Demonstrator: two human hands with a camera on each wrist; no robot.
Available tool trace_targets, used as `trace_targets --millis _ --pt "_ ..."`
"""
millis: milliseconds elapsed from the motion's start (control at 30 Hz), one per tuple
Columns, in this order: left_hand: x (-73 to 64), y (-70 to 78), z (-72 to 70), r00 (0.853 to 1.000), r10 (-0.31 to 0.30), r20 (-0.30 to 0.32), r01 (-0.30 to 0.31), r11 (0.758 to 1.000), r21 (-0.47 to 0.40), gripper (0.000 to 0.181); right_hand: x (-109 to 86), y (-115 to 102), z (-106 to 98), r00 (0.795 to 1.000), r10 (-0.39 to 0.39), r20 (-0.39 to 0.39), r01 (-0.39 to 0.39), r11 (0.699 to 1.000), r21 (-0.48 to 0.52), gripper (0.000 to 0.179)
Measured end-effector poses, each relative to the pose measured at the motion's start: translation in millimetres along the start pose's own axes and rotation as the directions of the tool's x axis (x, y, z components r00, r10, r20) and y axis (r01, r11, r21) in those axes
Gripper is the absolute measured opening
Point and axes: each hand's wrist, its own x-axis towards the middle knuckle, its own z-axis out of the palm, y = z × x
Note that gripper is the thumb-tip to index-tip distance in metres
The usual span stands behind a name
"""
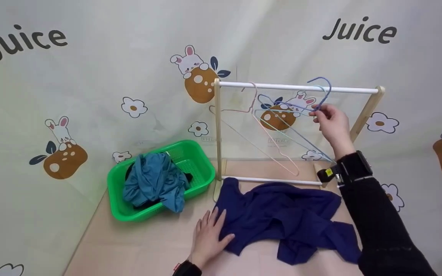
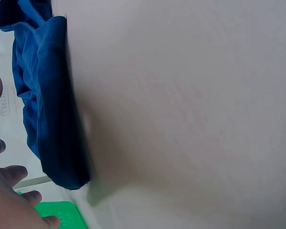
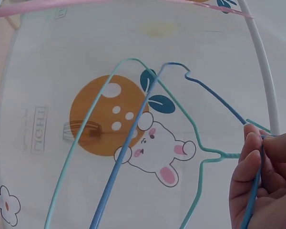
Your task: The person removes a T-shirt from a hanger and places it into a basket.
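My right hand (image 1: 334,124) pinches a blue wire hanger (image 1: 329,96) just below its hook, in front of the rack's top bar. In the right wrist view the thumb and fingers close on that hanger's wire, beside a mint-green hanger (image 3: 220,154) that hangs behind it. A pink hanger (image 1: 256,94) hangs from the bar to the left. On the table a navy garment (image 1: 267,211) lies spread and rumpled. My left hand (image 1: 209,235) is at its left edge with the fingers spread; whether they press on the cloth cannot be told.
The small drying rack (image 1: 218,134) has wooden posts and white bars and stands behind the navy garment. Left of it sits a green basket (image 1: 117,203) with a crumpled teal garment (image 1: 154,180) and something black. A printed curtain (image 1: 129,69) backs the table.
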Motion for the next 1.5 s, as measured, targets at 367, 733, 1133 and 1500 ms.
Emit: trace_targets --millis 367,733,1133,1500 --pt "13.2 7.5 6.8 0.999 -0.012 0.047 0.012 1.0 -0.005 0.08 2.4 9.6 9.2 0.995 0.0 0.1 0.02 0.981 -0.194 0.035" --pt "24.4 8.1 16.7 0.991 -0.021 0.128 0.022 1.0 -0.001 0.094 -25.6 39.4 15.8 0.967 -0.254 0.033 0.245 0.881 -0.405 0.047" --pt "22.4 8.4 25.3 0.996 -0.003 0.086 -0.013 0.981 0.195 0.103 -66.9 89.1 19.4 0.861 -0.508 0.015 0.45 0.748 -0.487 0.066" --pt "20.7 20.9 26.2 0.996 0.005 0.094 -0.02 0.988 0.155 0.057 -96.7 135.2 24.8 0.758 -0.651 0.029 0.578 0.651 -0.491 0.064"
